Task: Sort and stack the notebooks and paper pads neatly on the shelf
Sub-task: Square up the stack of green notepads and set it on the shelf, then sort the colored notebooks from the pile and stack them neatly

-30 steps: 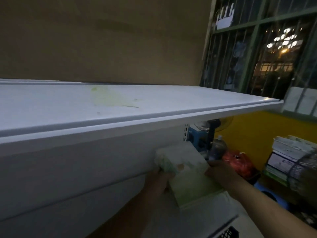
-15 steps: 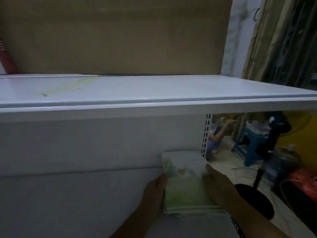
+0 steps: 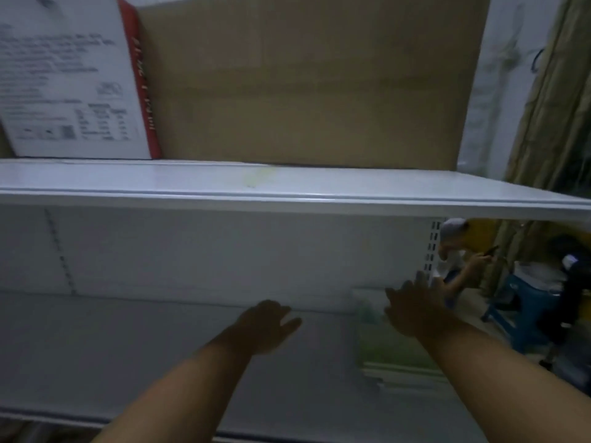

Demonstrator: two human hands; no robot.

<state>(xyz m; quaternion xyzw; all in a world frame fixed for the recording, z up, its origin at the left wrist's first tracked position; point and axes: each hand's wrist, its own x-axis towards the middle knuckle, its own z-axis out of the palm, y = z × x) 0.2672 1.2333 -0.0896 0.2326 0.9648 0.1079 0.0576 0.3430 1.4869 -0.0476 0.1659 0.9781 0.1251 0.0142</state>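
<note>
A stack of pale green notebooks (image 3: 388, 350) lies flat at the right end of the lower white shelf (image 3: 160, 362), against the back panel. My right hand (image 3: 412, 305) hovers over the stack's upper right part with fingers spread; whether it touches the stack is unclear in the blur. My left hand (image 3: 265, 324) is off the stack, well to its left over bare shelf, fingers loosely apart and holding nothing.
The upper shelf (image 3: 287, 187) juts out above my hands, carrying a large cardboard box (image 3: 303, 84) and a white box with a red edge (image 3: 73, 78). A slotted upright (image 3: 430, 247) stands right of the stack. Beyond it a person (image 3: 454, 251) crouches near a blue stool (image 3: 524, 298).
Both hands were pressed on the sides of the notebook stack; now the left hand has let go and moved left, and the right has lifted over it. The view has swung left.
</note>
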